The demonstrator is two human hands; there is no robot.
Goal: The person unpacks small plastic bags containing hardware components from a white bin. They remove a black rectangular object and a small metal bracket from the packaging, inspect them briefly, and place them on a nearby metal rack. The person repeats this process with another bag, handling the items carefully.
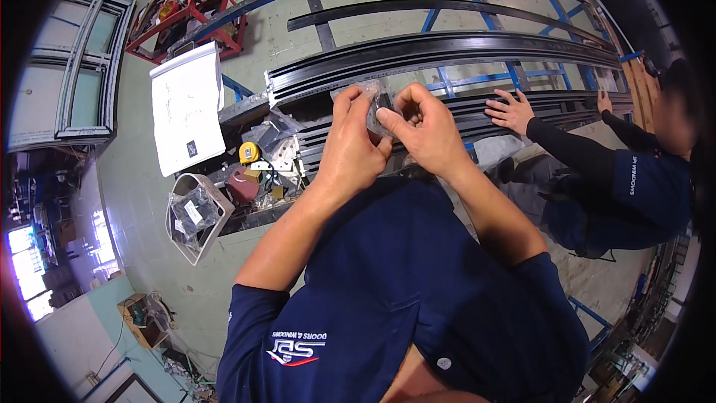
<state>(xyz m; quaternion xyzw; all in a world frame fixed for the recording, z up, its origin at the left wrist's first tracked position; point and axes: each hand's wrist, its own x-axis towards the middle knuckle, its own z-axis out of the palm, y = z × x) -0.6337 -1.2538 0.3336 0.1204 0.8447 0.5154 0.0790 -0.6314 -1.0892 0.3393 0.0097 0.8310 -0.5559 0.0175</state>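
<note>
Both my hands are raised together over the near black profiles, pinching one small clear plastic bag (369, 87) with a dark part (382, 101) in it. My left hand (352, 143) grips the bag's left side, fingers curled. From the right, my right hand (429, 133) presses its thumb against the dark part, with the other fingers bent behind. Just beyond my hands lie long black metal profiles (447, 51), side by side on a blue-legged rack. The exact kind of the dark part cannot be made out.
Left of my hands are a yellow tape measure (249, 152), plastic-wrapped parts (274, 128) and a paper pad (186, 104). A pale basket (212, 242) holds bagged black parts. At right, a co-worker's hand (511, 112) reaches over the profiles. A red cart (231, 41) stands far left.
</note>
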